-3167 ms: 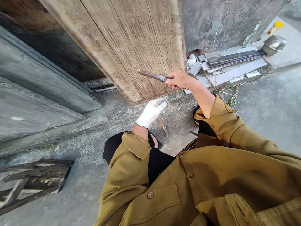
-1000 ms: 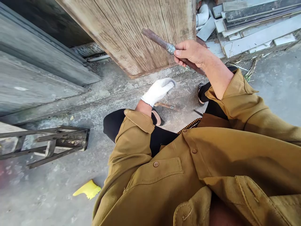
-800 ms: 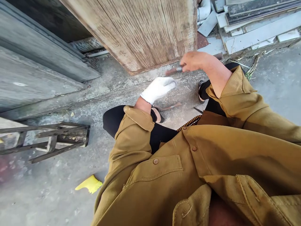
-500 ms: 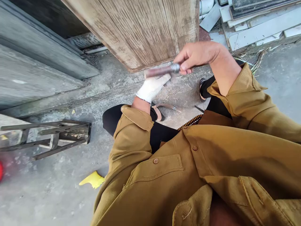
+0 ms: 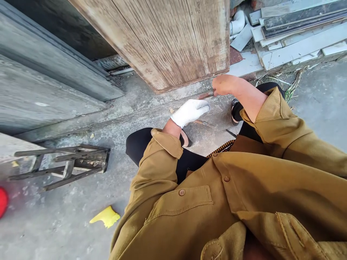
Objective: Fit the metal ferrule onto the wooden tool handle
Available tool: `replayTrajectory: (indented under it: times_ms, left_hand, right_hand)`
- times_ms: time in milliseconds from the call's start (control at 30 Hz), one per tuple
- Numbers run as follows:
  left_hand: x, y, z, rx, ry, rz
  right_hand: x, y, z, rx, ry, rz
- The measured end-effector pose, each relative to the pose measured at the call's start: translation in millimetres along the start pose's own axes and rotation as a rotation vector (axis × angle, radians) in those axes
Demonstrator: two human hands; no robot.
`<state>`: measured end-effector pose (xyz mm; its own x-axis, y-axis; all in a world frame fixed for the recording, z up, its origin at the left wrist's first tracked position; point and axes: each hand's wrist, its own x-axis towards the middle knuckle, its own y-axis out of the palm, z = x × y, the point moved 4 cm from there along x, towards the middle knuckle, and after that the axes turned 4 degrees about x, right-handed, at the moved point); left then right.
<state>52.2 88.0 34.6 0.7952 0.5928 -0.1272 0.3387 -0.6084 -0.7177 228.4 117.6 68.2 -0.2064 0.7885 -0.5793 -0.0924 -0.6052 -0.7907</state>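
Observation:
My right hand (image 5: pixel 223 85), bare, is closed on a brown wooden-handled tool (image 5: pixel 206 95). The tool points left, low beside the wooden panel's bottom edge; its working end is hidden. Just left of and below it is my left hand (image 5: pixel 191 111) in a white glove, fingers curled together. Whatever that hand may hold does not show. Before both hands leans the weathered, grooved wooden panel (image 5: pixel 173 43). On the concrete between my feet lie another tool with a wooden handle (image 5: pixel 203 123) and a thin dark tool (image 5: pixel 231 133).
An overturned wooden stool (image 5: pixel 81 162) lies at left, with a yellow scrap (image 5: pixel 106 217) and a red round object (image 5: pixel 2 202) nearby. Grey boards (image 5: pixel 46 94) lean at upper left. Stacked white boards (image 5: pixel 300 47) and a white pipe (image 5: pixel 238 23) are at upper right.
My right hand has moved down and turned, and the tool now sits lower and more hidden. My left hand has shifted right and down, apart from the tool. The view has tilted slightly.

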Motion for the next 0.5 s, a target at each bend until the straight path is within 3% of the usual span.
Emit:
replayTrajectory:
  times_ms: [67, 133, 200, 267, 333, 433, 500]
  left_hand:
    - [-1.1, -6.3, 6.6, 0.005, -0.016, -0.034]
    - [-2.1, -13.7, 13.7, -0.02, -0.05, -0.084]
    - [-2.8, -18.7, 19.9, -0.075, -0.085, -0.126]
    - [-3.0, -19.7, 23.9, -0.163, -0.107, -0.164]
    - [-2.8, -16.4, 24.4, -0.273, -0.116, -0.186]
    - [-2.1, -7.1, 16.1, -0.397, -0.109, -0.139]
    - [-2.5, -2.4, 5.4, -0.409, -0.093, -0.068]
  right_hand:
    - [1.7, 14.4, 2.0, -0.011, -0.058, 0.232]
    - [-4.6, 20.8, 6.7, 0.115, -0.219, 0.455]
    - [-16.7, 12.7, 11.5, 0.278, -0.419, 0.535]
    - [-28.5, -6.1, 11.1, 0.417, -0.546, 0.422]
    - [-37.0, -28.4, 5.4, 0.602, -0.59, 0.185]
    - [-38.7, -48.4, -12.6, 0.889, -0.428, -0.157]
    - [-33.4, -49.1, -21.1, 0.876, -0.286, -0.266]
